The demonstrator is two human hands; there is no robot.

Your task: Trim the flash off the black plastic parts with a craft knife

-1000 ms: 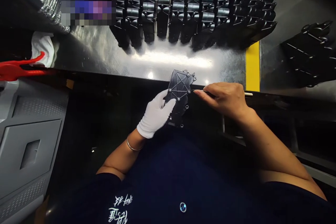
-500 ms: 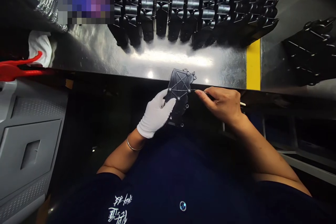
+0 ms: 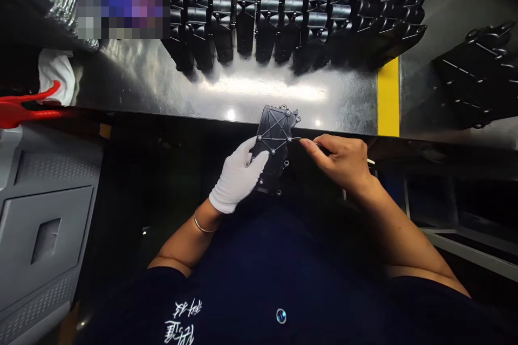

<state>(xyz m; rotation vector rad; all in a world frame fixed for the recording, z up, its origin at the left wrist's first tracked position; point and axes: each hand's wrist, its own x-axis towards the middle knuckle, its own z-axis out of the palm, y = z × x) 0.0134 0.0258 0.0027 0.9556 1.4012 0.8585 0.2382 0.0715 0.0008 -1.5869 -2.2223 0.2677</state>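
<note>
My left hand (image 3: 238, 175), in a white glove, grips a black ribbed plastic part (image 3: 275, 130) by its left side, the thumb lying on its face. The part is held at the table's front edge, its upper end over the metal surface. Cross-shaped ribs and small round bosses cover the face. My bare right hand (image 3: 340, 159) is closed in a pinch to the right of the part. From its fingertips a thin metal tool (image 3: 297, 138) reaches to a boss on the part's right edge. The tool's kind cannot be made out, as the fingers hide most of it.
Rows of similar black parts (image 3: 246, 27) stand at the back of the metal table (image 3: 162, 86). More black parts (image 3: 477, 75) lie at the right, beyond a yellow stripe (image 3: 388, 99). A white cloth (image 3: 56, 73), a red-handled thing (image 3: 24, 110) and a grey plastic cabinet (image 3: 48, 221) are at the left.
The whole view has shifted slightly, so everything appears a little further left. Both hands keep their hold, and the thin tool still meets the part's right edge.
</note>
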